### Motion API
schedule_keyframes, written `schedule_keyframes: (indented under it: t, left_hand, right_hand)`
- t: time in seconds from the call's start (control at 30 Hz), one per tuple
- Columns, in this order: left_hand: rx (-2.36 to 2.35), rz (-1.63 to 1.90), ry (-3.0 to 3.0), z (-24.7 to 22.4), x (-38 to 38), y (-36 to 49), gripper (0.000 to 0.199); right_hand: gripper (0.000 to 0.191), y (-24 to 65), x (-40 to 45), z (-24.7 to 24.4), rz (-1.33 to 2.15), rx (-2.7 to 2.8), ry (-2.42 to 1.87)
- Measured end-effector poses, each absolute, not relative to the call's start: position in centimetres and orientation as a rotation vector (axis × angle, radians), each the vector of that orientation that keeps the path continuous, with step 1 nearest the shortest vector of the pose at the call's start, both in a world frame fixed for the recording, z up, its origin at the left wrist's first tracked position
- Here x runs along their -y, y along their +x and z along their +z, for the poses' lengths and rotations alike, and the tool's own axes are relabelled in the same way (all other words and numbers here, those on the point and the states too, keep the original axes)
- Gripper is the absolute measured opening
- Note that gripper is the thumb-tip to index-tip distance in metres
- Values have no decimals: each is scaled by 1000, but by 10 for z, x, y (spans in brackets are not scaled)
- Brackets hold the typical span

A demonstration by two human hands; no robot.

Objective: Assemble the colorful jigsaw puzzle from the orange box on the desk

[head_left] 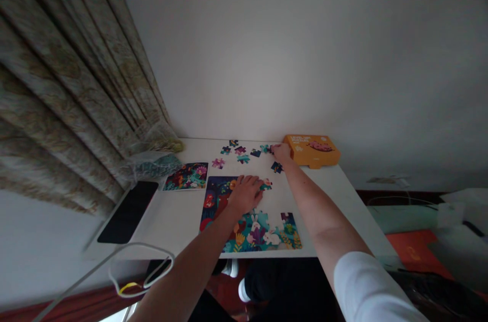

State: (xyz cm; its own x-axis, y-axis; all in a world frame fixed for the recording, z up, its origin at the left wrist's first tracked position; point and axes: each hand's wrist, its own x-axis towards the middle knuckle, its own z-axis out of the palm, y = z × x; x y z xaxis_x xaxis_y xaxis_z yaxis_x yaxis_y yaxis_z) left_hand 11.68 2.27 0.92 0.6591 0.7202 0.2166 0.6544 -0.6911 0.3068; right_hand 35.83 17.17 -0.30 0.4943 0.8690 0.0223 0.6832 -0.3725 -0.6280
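A partly assembled jigsaw puzzle [263,235] lies on the white table, with rabbits and plants along its near edge. My left hand [245,194] lies over its upper part, palm down with the fingers spread, and hides some of the picture. Beside those fingertips is a puzzle piece [266,185]. At the far side of the table my right hand [281,152] has its fingers closed on a dark puzzle piece [272,149], mostly covered by them. Loose pieces lie near it, among them a teal piece [243,159], a pink piece [218,163] and a dark blue piece [276,167].
An orange puzzle box [316,151] stands just right of my right hand, near the wall. Left of the puzzle are a picture card [187,176], a black phone-like slab [128,212] and a clear plastic bag [152,163]. A white cable [143,246] loops at the near left.
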Motion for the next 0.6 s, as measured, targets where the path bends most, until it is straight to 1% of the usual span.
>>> schedule_keyframes:
  t: [0.1,0.27,0.4,0.47,0.6]
  left_hand:
    - [-1119,482,2670,8,-24,117,35]
    - [-1063,486,2688,10,-23,116,34]
    - [-1050,469,2703,13,-22,116,33]
    - [-1055,475,2701,13,-22,116,33]
    - [-1117,510,2666,12,-23,117,30]
  right_hand:
    - [11,359,-162,-1,333,1277,-2212]
    - [13,355,-143,4,318,1396,-2222]
    - [20,340,-129,14,269,1520,-2210]
    - [28,322,-124,18,231,1597,-2166]
    - [42,274,-122,19,335,1774,-2034]
